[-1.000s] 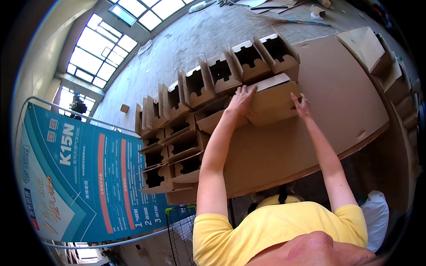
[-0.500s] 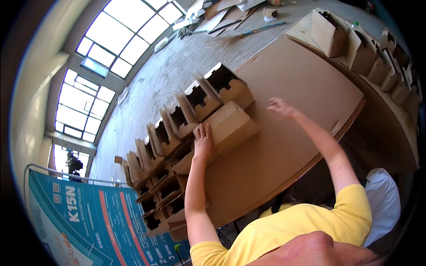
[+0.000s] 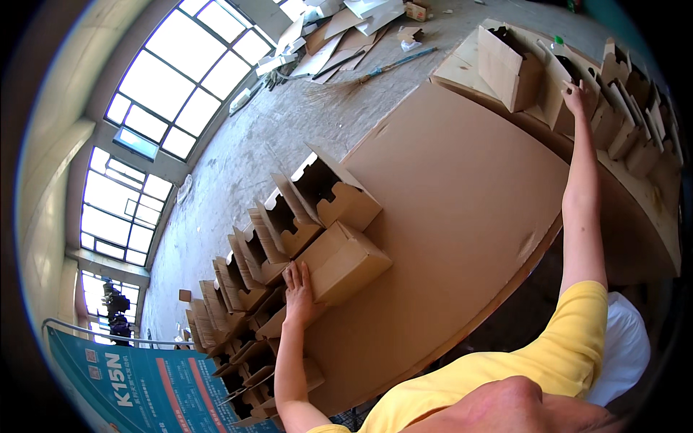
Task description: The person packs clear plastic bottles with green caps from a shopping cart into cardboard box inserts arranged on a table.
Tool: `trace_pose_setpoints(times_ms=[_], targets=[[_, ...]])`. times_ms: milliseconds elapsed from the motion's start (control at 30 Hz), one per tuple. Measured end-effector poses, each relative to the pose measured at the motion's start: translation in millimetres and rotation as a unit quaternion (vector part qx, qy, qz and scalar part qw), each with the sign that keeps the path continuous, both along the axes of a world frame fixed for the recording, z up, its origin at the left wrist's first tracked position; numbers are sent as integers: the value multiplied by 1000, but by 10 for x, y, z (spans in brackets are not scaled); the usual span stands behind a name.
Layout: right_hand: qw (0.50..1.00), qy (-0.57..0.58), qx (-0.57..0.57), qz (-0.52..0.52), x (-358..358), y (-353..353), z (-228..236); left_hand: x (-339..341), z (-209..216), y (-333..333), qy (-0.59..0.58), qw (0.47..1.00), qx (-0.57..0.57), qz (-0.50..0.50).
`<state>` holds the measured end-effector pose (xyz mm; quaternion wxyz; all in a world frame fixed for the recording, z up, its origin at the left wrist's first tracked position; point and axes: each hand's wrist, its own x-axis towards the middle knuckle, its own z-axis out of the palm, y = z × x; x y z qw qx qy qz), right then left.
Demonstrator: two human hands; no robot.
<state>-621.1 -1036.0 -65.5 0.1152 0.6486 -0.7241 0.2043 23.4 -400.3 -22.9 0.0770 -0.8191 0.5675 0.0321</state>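
My left hand [image 3: 299, 294] lies with fingers stretched out on the left end of a closed brown cardboard box [image 3: 343, 263]. That box stands against rows of open-topped cardboard boxes [image 3: 289, 229] with notched edges and raised flaps. Far to the right, my right arm is stretched out over the second table. There my right hand [image 3: 575, 99] is at the upper edge of an open cardboard box [image 3: 554, 96], its fingers bent and apart. Whether they touch the box's edge is hard to make out.
A large cardboard sheet [image 3: 462, 195] covers the table before me. More open boxes [image 3: 628, 123] crowd the wooden table [image 3: 456, 71] at right, with a green-capped bottle [image 3: 557, 42] among them. A broom [image 3: 375, 72] and scrap cardboard [image 3: 339, 47] lie on the floor. A blue banner [image 3: 137, 382] stands at left.
My right hand has swung from above the cardboard sheet out to the boxes on the right table. My left hand remains on the closed box. The whole view has shifted.
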Motion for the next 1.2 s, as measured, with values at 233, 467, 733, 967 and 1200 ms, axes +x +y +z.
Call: trace_pose_setpoints(times_ms=[233, 467, 733, 967, 1200], targets=[[964, -230, 4, 133, 2, -234, -263, -67, 79, -47, 0, 1000, 15, 6], [941, -204, -269, 41, -525, 691, 6, -91, 70, -58, 12, 1000, -15, -11], [802, -462, -288, 246, 52, 3145, 792, 19, -6, 40, 6, 1000, -10, 1], [732, -556, -112, 376, 1596, 4773, 678, 139, -398, 272, -105, 992, -28, 61], [602, -554, -16, 575, 3044, 6445, 715, -1060, 793, 1905, 279, 803, -515, -114]])
